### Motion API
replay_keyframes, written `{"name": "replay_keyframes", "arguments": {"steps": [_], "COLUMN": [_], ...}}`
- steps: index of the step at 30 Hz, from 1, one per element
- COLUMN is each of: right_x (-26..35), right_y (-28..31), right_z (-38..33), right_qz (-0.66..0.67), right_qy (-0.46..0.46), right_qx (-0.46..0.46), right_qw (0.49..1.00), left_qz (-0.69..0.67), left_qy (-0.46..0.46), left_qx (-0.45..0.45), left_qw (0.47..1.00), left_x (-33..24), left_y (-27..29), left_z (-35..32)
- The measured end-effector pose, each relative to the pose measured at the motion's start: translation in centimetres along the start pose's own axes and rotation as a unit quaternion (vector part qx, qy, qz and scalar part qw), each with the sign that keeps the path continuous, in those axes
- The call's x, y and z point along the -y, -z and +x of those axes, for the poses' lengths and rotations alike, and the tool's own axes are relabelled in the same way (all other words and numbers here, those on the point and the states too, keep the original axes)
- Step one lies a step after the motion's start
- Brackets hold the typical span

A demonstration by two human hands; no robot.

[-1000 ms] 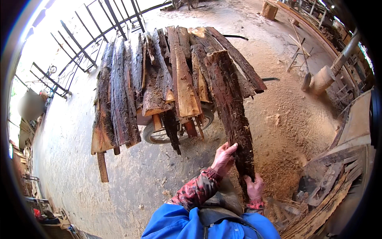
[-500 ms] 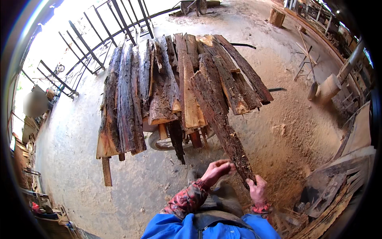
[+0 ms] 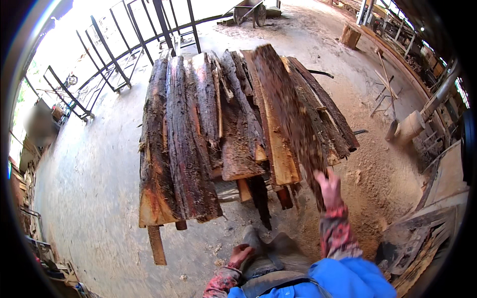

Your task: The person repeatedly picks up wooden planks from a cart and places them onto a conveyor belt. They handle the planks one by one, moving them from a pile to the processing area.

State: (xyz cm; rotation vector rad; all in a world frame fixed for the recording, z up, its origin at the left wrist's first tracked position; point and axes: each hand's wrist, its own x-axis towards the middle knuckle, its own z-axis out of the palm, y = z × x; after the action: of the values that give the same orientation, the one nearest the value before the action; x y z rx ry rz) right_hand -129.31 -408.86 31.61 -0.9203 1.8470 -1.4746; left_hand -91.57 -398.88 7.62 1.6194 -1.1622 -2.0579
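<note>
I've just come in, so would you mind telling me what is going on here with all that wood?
A person is stacking rough, bark-covered slabs on a loaded pile that sits over a sawdust-strewn floor. Their right hand is raised at the near end of a long bark slab, blurred with motion, that lies along the top of the pile; whether the fingers grip it cannot be told. The left hand hangs low near the body, holding nothing visible.

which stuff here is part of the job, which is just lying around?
In the job: right hand on the bark slab; slab stack.
Lying about: wheelbarrow; wood block; metal railings; scrap boards. Left hand hangs free.
</note>
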Motion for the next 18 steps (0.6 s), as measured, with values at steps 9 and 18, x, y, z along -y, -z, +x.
{"name": "replay_keyframes", "arguments": {"steps": [9, 18], "right_x": [0.2, -4.3], "right_y": [-17.6, -11.8], "right_z": [27.5, 13.8], "right_qz": [-0.058, -0.198], "right_qy": [0.046, 0.159], "right_qx": [0.118, 0.073], "right_qw": [0.99, 0.965], "left_qz": [-0.267, -0.285], "left_qy": [0.122, 0.163], "left_qx": [-0.154, -0.103], "left_qw": [0.943, 0.939], "left_x": [6.7, 9.9], "left_y": [6.2, 8.3], "left_z": [-1.2, 0.8]}}
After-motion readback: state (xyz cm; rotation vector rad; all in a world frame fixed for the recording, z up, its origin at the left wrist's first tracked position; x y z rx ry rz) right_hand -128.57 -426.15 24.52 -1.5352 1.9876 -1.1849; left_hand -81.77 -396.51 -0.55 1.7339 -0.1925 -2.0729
